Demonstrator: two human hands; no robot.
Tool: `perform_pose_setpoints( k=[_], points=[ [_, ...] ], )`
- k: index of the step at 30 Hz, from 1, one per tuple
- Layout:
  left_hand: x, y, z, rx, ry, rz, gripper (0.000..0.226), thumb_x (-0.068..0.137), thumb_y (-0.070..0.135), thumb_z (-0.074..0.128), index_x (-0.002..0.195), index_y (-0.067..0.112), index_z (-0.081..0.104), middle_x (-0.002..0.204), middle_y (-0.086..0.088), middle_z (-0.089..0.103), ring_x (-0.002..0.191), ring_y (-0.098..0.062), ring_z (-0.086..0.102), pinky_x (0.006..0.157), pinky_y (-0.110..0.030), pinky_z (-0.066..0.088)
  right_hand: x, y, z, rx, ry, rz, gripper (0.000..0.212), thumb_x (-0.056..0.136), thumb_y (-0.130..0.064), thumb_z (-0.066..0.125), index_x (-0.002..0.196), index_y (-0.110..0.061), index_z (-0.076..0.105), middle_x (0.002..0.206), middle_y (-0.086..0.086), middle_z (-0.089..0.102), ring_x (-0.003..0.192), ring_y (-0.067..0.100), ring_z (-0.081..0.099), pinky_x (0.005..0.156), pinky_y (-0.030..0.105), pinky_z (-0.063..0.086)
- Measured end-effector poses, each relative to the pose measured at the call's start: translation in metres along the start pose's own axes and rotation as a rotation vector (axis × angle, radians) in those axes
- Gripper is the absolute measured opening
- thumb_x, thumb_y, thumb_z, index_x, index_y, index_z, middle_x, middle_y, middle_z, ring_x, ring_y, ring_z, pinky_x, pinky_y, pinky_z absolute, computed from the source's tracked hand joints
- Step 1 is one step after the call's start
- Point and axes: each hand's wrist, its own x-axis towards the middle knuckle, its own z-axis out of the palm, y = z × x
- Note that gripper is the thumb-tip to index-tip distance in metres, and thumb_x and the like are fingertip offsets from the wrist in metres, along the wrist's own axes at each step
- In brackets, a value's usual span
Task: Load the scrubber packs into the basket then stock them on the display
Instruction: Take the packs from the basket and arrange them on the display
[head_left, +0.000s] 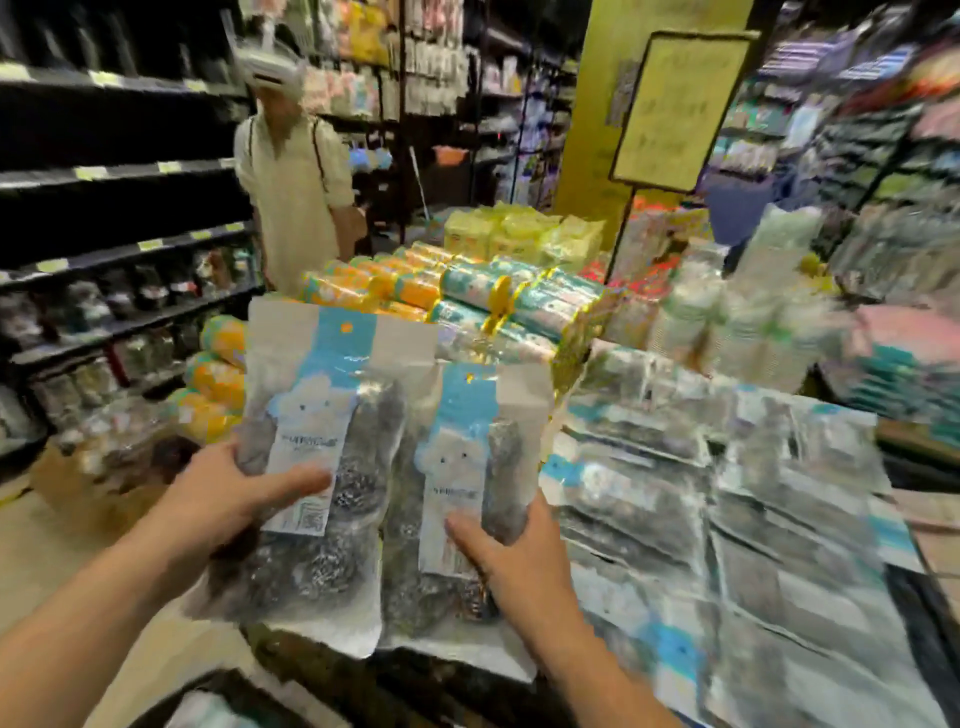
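Hands (228, 499) (519, 556) grip scrubber packs (332, 415) (467, 431) (one each).

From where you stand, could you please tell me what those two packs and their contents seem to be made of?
The left scrubber pack and the right scrubber pack: glossy clear plastic film, going by the glare, with a matte white-and-blue printed front, possibly paper. The scrubbers inside: shiny silvery coiled wire, probably steel.
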Motion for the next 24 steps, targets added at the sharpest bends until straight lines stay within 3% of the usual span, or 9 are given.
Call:
perform_pose_setpoints(
  k=[2, 4, 6, 8, 11, 14, 19, 22, 24],
  points=[
    [0.005, 0.023, 0.066, -0.003, -0.058, 0.023, 0.046, 0.056, 0.033, 0.09, 0.096, 0.017, 0.073, 0.085, 0.008, 0.079, 0.079, -0.008, 0.075, 0.068, -0.024, 0.056, 0.005, -0.002, -0.059, -0.027, 0.084, 0.003, 0.064, 0.075, -0.04, 0.085, 0.13, -0.03, 0.053, 0.117, -0.015, 0.07, 0.105, 0.003, 0.069, 0.087, 0.028, 0.059],
    [0.016, 0.031, 0.125, -0.028, -0.113, 0.012, 0.054, 0.052, 0.04, 0.092, 0.096, 0.014, 0.074, 0.084, 0.007, 0.079, 0.081, -0.01, 0.075, 0.063, -0.018, 0.057, 0.01, -0.003, -0.118, -0.048, 0.151, 0.027, 0.063, 0.074, -0.044, 0.084, 0.128, -0.031, 0.054, 0.119, -0.014, 0.07, 0.108, 0.008, 0.068, 0.096, 0.038, 0.056],
    [0.028, 0.035, 0.18, -0.021, -0.15, -0.007, 0.08, 0.037, 0.054, 0.093, 0.102, 0.012, 0.074, 0.092, 0.0, 0.079, 0.087, -0.017, 0.076, 0.072, -0.028, 0.058, 0.017, 0.001, -0.176, -0.04, 0.204, 0.045, 0.054, 0.077, -0.039, 0.083, 0.123, -0.031, 0.057, 0.111, -0.015, 0.072, 0.099, 0.003, 0.07, 0.087, 0.031, 0.059],
    [0.041, 0.033, 0.228, -0.006, -0.197, -0.04, 0.056, 0.056, 0.037, 0.091, 0.102, 0.011, 0.074, 0.093, -0.003, 0.079, 0.082, -0.014, 0.075, 0.068, -0.024, 0.056, 0.023, 0.009, -0.23, -0.055, 0.26, 0.077, 0.047, 0.079, -0.036, 0.082, 0.118, -0.027, 0.058, 0.106, -0.016, 0.071, 0.091, 0.001, 0.069, 0.074, 0.02, 0.054],
    [0.054, 0.022, 0.287, 0.061, -0.238, -0.066, 0.03, 0.072, 0.012, 0.085, 0.099, 0.011, 0.072, 0.089, -0.001, 0.079, 0.068, -0.006, 0.073, 0.056, -0.017, 0.053, 0.028, 0.032, -0.299, -0.059, 0.356, 0.167, 0.056, 0.078, -0.041, 0.082, 0.123, -0.021, 0.056, 0.117, -0.006, 0.069, 0.103, 0.012, 0.066, 0.079, 0.028, 0.051],
    [0.056, 0.005, 0.32, 0.153, -0.298, -0.104, 0.039, 0.07, 0.019, 0.089, 0.104, 0.018, 0.069, 0.084, 0.009, 0.078, 0.075, -0.008, 0.073, 0.066, -0.022, 0.051, 0.025, 0.062, -0.344, -0.02, 0.415, 0.254, 0.069, 0.075, -0.045, 0.083, 0.13, -0.018, 0.051, 0.127, -0.004, 0.063, 0.113, 0.017, 0.061, 0.092, 0.035, 0.05],
    [0.06, -0.034, 0.339, 0.196, -0.403, -0.264, 0.073, 0.047, 0.042, 0.091, 0.11, 0.009, 0.072, 0.1, -0.004, 0.078, 0.092, -0.024, 0.075, 0.094, -0.044, 0.054, 0.006, 0.098, -0.371, -0.038, 0.508, 0.379, 0.11, 0.054, -0.06, 0.087, 0.143, -0.014, 0.041, 0.14, 0.001, 0.053, 0.126, 0.024, 0.053, 0.107, 0.045, 0.045],
    [0.061, -0.056, 0.346, 0.242, -0.488, -0.304, 0.067, 0.052, 0.04, 0.096, 0.107, 0.008, 0.074, 0.1, -0.004, 0.078, 0.092, -0.023, 0.075, 0.095, -0.047, 0.053, -0.001, 0.116, -0.394, -0.041, 0.526, 0.44, 0.063, 0.078, -0.034, 0.083, 0.123, -0.013, 0.044, 0.125, -0.001, 0.053, 0.104, 0.017, 0.056, 0.091, 0.035, 0.045],
    [0.064, -0.068, 0.351, 0.277, -0.518, -0.304, 0.056, 0.061, 0.032, 0.094, 0.106, 0.007, 0.074, 0.096, -0.003, 0.079, 0.088, -0.021, 0.076, 0.087, -0.043, 0.057, -0.007, 0.128, -0.41, -0.049, 0.545, 0.467, 0.065, 0.083, -0.034, 0.08, 0.133, -0.013, 0.043, 0.121, -0.003, 0.049, 0.101, 0.016, 0.053, 0.088, 0.034, 0.044]
  ],
)
